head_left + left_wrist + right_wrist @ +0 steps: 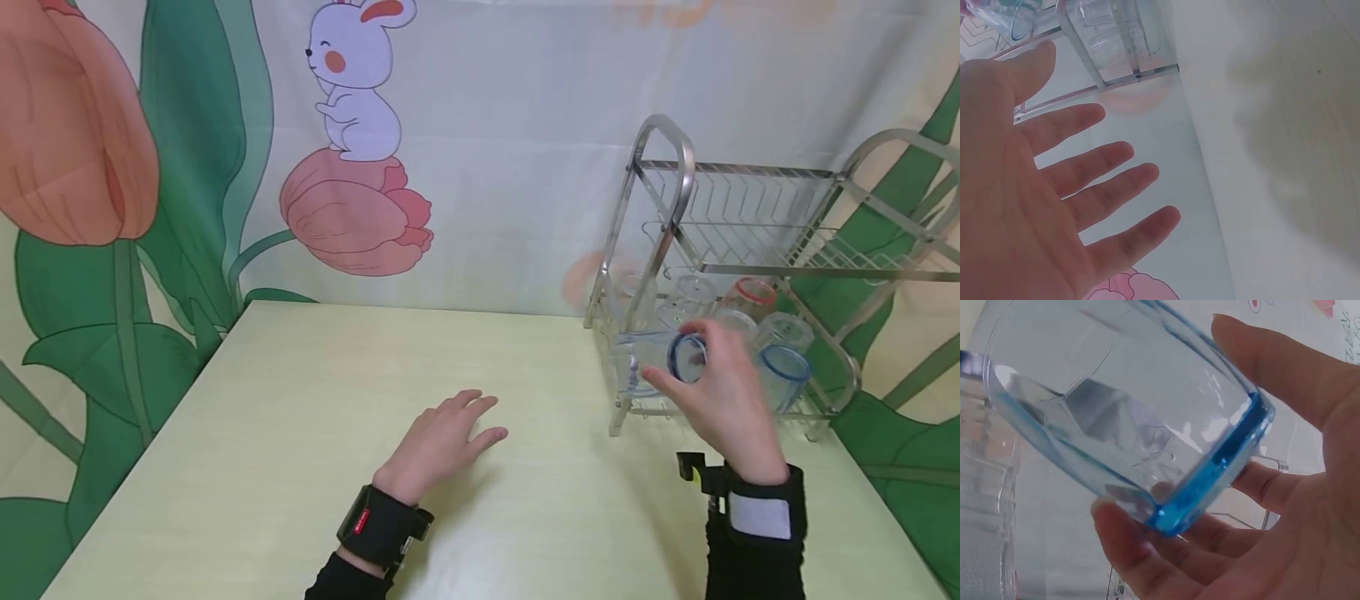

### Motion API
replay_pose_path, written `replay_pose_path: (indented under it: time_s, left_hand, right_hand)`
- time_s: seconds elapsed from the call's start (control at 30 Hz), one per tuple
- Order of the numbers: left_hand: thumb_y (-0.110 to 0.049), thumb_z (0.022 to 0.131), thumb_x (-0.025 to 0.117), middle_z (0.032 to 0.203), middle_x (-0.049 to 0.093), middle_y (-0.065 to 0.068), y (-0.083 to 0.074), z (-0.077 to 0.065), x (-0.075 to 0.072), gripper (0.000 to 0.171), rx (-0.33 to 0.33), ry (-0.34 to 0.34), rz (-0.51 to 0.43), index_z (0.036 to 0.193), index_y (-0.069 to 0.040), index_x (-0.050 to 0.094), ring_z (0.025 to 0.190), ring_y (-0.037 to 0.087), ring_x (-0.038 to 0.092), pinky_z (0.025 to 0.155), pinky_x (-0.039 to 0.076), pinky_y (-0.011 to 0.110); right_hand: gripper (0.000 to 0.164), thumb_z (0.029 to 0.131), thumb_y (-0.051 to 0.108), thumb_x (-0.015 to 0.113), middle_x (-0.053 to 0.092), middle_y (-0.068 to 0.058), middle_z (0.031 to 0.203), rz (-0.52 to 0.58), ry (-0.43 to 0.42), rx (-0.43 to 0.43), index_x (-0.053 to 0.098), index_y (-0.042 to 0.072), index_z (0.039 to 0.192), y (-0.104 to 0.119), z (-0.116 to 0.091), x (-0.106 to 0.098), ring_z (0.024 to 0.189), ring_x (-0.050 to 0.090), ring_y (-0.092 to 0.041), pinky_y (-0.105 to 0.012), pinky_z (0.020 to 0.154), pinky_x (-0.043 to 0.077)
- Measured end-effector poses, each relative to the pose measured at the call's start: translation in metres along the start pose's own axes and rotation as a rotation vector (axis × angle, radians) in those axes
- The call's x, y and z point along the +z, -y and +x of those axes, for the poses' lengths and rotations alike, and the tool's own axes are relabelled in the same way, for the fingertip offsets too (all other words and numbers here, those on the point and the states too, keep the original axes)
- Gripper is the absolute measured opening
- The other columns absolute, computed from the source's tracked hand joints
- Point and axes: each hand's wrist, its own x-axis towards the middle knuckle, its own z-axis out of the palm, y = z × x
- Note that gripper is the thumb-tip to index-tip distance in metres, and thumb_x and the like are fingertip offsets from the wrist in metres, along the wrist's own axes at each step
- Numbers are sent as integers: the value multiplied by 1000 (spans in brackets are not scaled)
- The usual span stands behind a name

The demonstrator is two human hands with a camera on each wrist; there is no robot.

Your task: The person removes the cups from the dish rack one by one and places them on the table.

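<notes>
Table (300, 433) pale yellow-green, tulip-and-rabbit curtain (352, 158) hanging behind.

One dish rack (757, 250), one table (300, 433) and two hands are counted; glasses in the rack are too indistinct to be counted.

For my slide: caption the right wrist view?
Right hand grips a blue-based clear glass beside the rack.

Black sleeves; black wrist straps (384, 525)
</notes>
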Motion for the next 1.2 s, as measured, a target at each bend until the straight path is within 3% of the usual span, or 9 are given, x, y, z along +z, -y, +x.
replay_pose_path:
  time_s: [0.33,0.57,0.73,0.9,1.2]
  left_hand:
    - [-52,96,54,142,50,9,1,-2,-12,58,-13,-31,-71,141,-16,53,127,27,50,99,44,48]
    - [-56,97,51,142,49,0,3,-1,-18,59,-13,-55,-191,144,-21,49,130,18,47,102,43,42]
    - [-58,95,51,142,49,-3,1,1,-20,61,-3,-59,-298,145,-23,47,131,16,45,105,39,39]
    - [-58,95,52,144,47,-4,-5,5,-20,63,-3,-51,-392,147,-23,45,132,14,43,107,37,38]
    - [-49,97,55,146,46,2,-13,13,-19,63,53,-65,-536,149,-16,41,128,20,48,100,45,43]
  right_hand:
    - [64,83,40,78,53,-20,114,30,36,-74,47,0,122,9,2,19,95,50,-32,-42,73,41]
    - [69,83,48,75,53,-20,117,29,81,-67,46,1,124,13,4,29,98,50,-33,-46,78,43]
    - [72,83,55,72,52,-19,122,42,124,-43,46,4,127,15,6,34,97,52,-32,-43,74,44]
    - [72,83,55,71,52,-17,120,61,161,-32,44,5,127,16,8,40,92,51,-30,-37,69,42]
    - [69,83,49,75,54,-16,117,86,204,-73,46,5,127,15,12,51,88,54,-28,-35,66,46]
